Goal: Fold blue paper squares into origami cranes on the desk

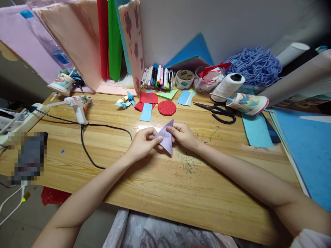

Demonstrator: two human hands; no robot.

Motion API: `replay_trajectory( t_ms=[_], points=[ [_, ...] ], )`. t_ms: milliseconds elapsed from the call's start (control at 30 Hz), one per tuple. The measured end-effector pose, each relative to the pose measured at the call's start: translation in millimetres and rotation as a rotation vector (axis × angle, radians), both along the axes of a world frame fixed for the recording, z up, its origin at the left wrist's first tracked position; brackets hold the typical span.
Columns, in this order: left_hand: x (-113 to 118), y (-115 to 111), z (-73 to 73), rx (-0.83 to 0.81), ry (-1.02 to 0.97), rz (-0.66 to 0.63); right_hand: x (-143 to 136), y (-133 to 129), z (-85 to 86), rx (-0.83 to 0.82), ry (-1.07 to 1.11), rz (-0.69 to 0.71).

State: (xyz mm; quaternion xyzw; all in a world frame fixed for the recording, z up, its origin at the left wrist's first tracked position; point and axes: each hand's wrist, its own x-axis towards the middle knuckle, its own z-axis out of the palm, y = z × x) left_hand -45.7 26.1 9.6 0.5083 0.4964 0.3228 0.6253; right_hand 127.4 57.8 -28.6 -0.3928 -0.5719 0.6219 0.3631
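Note:
A small folded sheet of purple paper [165,135] is held up between both hands over the wooden table. It is folded to a triangle-like shape, with one tip up and one tip down. My left hand [144,141] pinches its left corner, thumb on the front. My right hand [182,134] grips the right side, its thumb pressed on the face near the upper tip. The fingers behind the paper are partly hidden. Beyond the hands lie a red round coil disc [167,108], a light blue paper strip [146,112] and red paper pieces [149,98].
On the right are black scissors [217,111], a paper cup [248,103] on its side and blue sheets [307,148]. A white glue gun [79,108] with a black cord [86,153] sits left. Markers [157,77] and a tape roll [184,79] stand at the back.

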Motion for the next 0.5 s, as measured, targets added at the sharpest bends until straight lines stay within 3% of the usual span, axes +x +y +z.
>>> replay_trajectory(
  t_ms=[267,500],
  points=[
    [0.9,1.1,1.6,-0.038,0.002,0.069,-1.7,-0.5,4.8,0.016,0.026,0.077],
    [1.3,1.6,-0.2,-0.022,0.005,0.078,-2.5,-1.7,1.2,-0.023,0.043,0.057]
  ],
)
